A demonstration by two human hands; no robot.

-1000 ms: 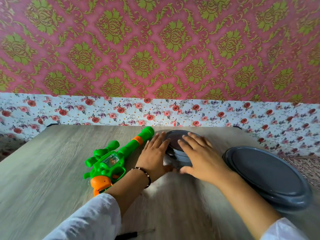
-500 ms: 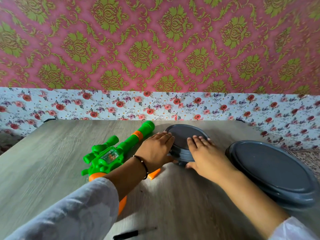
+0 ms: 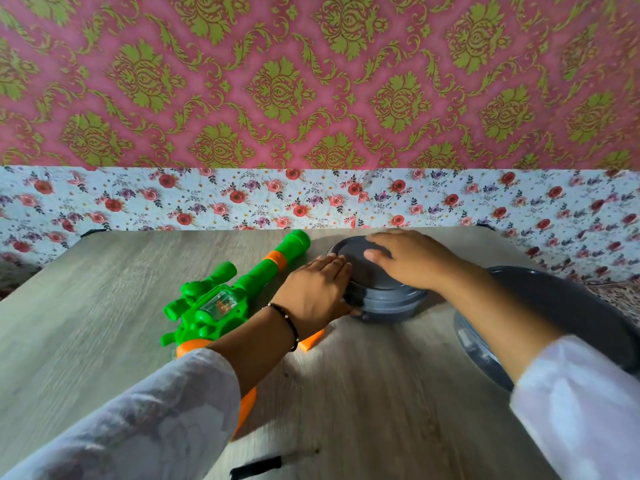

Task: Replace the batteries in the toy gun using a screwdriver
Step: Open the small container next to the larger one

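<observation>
From my remote seat I read the scene from the left, where the green and orange toy gun (image 3: 221,299) lay flat on the wood-grain table (image 3: 86,306), its barrel angled toward the far wall and its orange grip partly hidden under the left forearm; I judged it had been parked there, untouched, to wait until the batteries were at hand. Close to the near edge, the black-handled screwdriver (image 3: 266,465) lay on the table, well apart from both hands and blurred, so it too looked set aside for a later step. The left hand (image 3: 318,292) reached across the gun with fingers straight and together, pressed against the left side of the small grey lidded container (image 3: 381,289), apparently to steady it. The right hand (image 3: 412,261) lay over the top of that container's lid, fingers loosely bent along its far rim and thumb on the lid's top; whether it truly gripped the edge I could not tell. Both hands were thus together on the one container, which I took for the place where batteries were kept, though nothing inside showed. At far right a larger grey lidded container (image 3: 554,313) sat on the table, partly behind the right sleeve (image 3: 571,410).
</observation>
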